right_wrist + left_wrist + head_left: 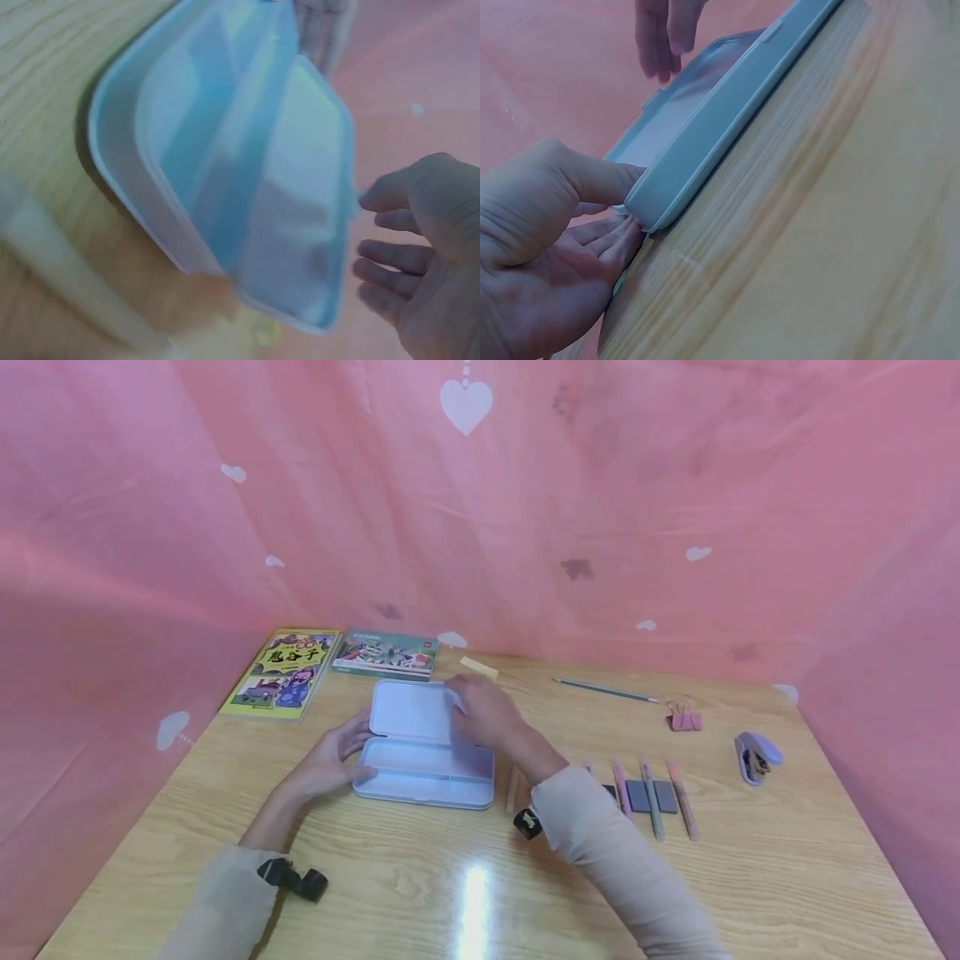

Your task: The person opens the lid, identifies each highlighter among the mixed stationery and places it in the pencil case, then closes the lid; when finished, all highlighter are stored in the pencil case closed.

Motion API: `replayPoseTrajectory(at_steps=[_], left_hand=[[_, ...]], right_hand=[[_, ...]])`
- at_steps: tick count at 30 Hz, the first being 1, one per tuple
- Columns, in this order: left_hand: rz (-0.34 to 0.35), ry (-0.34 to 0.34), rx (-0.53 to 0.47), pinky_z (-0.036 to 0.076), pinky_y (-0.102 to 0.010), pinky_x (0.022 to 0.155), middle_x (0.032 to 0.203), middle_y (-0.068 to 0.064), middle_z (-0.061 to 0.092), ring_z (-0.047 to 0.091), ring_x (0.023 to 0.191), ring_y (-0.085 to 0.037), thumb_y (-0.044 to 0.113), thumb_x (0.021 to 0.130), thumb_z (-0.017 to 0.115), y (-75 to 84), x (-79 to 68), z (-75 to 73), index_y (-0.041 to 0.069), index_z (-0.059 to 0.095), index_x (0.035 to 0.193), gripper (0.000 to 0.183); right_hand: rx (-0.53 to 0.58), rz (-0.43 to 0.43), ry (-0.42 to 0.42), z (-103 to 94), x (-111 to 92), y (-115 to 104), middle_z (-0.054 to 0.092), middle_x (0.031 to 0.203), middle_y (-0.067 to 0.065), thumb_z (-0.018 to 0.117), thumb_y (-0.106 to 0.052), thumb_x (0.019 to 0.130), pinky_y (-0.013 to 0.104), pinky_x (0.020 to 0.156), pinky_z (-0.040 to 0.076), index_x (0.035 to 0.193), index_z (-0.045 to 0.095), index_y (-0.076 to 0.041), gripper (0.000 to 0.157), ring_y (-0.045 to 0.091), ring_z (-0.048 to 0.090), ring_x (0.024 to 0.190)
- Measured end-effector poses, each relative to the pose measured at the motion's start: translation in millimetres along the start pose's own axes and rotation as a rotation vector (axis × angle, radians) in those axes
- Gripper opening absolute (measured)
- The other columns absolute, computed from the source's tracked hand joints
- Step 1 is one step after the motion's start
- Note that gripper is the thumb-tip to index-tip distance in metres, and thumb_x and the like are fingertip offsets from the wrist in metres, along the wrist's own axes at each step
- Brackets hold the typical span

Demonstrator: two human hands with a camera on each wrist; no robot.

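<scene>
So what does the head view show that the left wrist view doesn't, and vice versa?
Only the head view: a yellow paper book, a slim dark pencil, a pink metal binder clip and a pale purple plastic stapler.

Only the left wrist view: the palm of the left hand.

Both: the open pale blue plastic case, the left hand at its end, the right hand near its lid, the pale wooden table and the pink fabric backdrop.

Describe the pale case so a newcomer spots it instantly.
On the wooden table, find the yellow book at the far left. Nearer and to its right lies the pale case, its open lid toward the pink cloth. Unlike the flat book, it is hollow, with rounded corners and divided compartments.
</scene>
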State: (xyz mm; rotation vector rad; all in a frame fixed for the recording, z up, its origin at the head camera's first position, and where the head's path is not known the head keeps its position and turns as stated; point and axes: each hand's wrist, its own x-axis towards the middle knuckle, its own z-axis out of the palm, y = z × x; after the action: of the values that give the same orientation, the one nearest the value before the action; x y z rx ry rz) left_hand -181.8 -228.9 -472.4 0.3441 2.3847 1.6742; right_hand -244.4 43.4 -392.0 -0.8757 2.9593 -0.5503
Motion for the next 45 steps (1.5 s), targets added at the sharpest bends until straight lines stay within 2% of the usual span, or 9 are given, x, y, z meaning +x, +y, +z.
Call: replayPoseTrajectory(at_steps=[3, 6, 8, 11, 14, 19, 28, 35, 45], left_hand=[[0.006, 0.001, 0.010, 0.031, -0.045, 0.113, 0.144, -0.015, 0.041, 0.040, 0.132, -0.032, 0.002, 0.076, 0.073, 0.4, 1.1, 1.1, 0.015, 0.017, 0.151, 0.095], [0.011, 0.006, 0.014, 0.031, -0.044, 0.113, 0.143, -0.015, 0.043, 0.040, 0.132, -0.032, 0.003, 0.076, 0.073, 0.3, 0.8, 1.0, 0.014, 0.017, 0.151, 0.095], [0.016, 0.010, 0.010, 0.031, -0.044, 0.113, 0.143, -0.015, 0.042, 0.040, 0.132, -0.032, 0.003, 0.075, 0.074, 0.1, -0.2, 0.6, 0.014, 0.017, 0.151, 0.095], [0.028, 0.012, 0.003, 0.030, -0.044, 0.113, 0.143, -0.016, 0.042, 0.040, 0.132, -0.032, 0.003, 0.075, 0.074, -0.3, -1.6, -0.1, 0.014, 0.018, 0.151, 0.096], [0.046, 0.010, -0.003, 0.031, -0.043, 0.113, 0.143, -0.016, 0.042, 0.040, 0.132, -0.032, 0.003, 0.075, 0.074, -0.6, -1.7, 0.1, 0.014, 0.018, 0.151, 0.095], [0.055, 0.012, 0.004, 0.032, -0.042, 0.112, 0.141, -0.016, 0.044, 0.041, 0.131, -0.032, 0.003, 0.075, 0.075, -0.2, -1.8, 0.4, 0.013, 0.018, 0.151, 0.096], [0.038, 0.022, 0.015, 0.032, -0.044, 0.112, 0.142, -0.015, 0.044, 0.042, 0.131, -0.031, 0.002, 0.075, 0.074, 0.6, -0.9, 0.4, 0.015, 0.018, 0.151, 0.096], [0.040, 0.016, 0.009, 0.030, -0.045, 0.113, 0.143, -0.016, 0.042, 0.041, 0.132, -0.032, 0.003, 0.076, 0.073, -1.9, -2.5, 1.1, 0.016, 0.016, 0.151, 0.095], [0.014, 0.019, 0.004, 0.031, -0.045, 0.113, 0.143, -0.012, 0.043, 0.041, 0.131, -0.030, 0.005, 0.075, 0.074, -0.5, 0.0, 3.1, 0.018, 0.017, 0.152, 0.097]], right_hand=[[-0.004, 0.077, 0.003, -16.7, -14.2, 4.4, 0.061, 0.123, 0.010, 0.058, -0.020, 0.090, 0.039, 0.090, 0.054, 0.129, 0.057, -0.010, 0.040, 0.024, 0.058, 0.111], [-0.011, 0.144, 0.005, -25.7, -30.6, 12.3, 0.068, 0.094, 0.008, 0.061, -0.019, 0.087, 0.031, 0.065, 0.055, 0.108, 0.067, -0.006, 0.025, 0.020, 0.062, 0.082], [-0.008, 0.185, -0.015, -27.1, -41.7, 17.7, 0.062, 0.072, 0.005, 0.063, -0.016, 0.084, 0.026, 0.050, 0.047, 0.084, 0.067, -0.005, 0.011, 0.017, 0.056, 0.063], [0.005, 0.255, -0.067, -23.5, -56.1, 25.5, 0.042, 0.051, 0.000, 0.063, -0.012, 0.079, 0.022, 0.037, 0.028, 0.058, 0.050, -0.010, 0.025, 0.013, 0.038, 0.044], [-0.039, 0.318, -0.110, -15.8, -67.3, 31.6, 0.038, 0.049, -0.003, 0.064, -0.013, 0.076, 0.021, 0.036, 0.027, 0.057, 0.045, -0.012, 0.027, 0.012, 0.037, 0.043], [-0.087, 0.391, -0.132, -1.9, -74.3, 36.0, 0.046, 0.050, -0.001, 0.064, -0.017, 0.076, 0.024, 0.035, 0.033, 0.061, 0.052, -0.012, 0.020, 0.017, 0.048, 0.044], [0.066, 0.467, -0.076, 2.6, -73.2, 40.6, 0.047, 0.049, 0.000, 0.066, -0.021, 0.074, 0.024, 0.037, 0.034, 0.056, 0.056, -0.012, 0.023, 0.017, 0.047, 0.045], [0.125, 0.345, 0.030, -29.4, -72.3, 35.2, 0.069, 0.082, 0.008, 0.065, -0.025, 0.081, 0.025, 0.048, 0.046, 0.095, 0.072, -0.005, 0.025, 0.016, 0.057, 0.057], [0.107, 0.124, -0.005, -35.6, -44.1, 8.2, 0.071, 0.083, 0.006, 0.065, -0.014, 0.086, 0.023, 0.057, 0.051, 0.100, 0.071, -0.004, 0.019, 0.013, 0.062, 0.069]])
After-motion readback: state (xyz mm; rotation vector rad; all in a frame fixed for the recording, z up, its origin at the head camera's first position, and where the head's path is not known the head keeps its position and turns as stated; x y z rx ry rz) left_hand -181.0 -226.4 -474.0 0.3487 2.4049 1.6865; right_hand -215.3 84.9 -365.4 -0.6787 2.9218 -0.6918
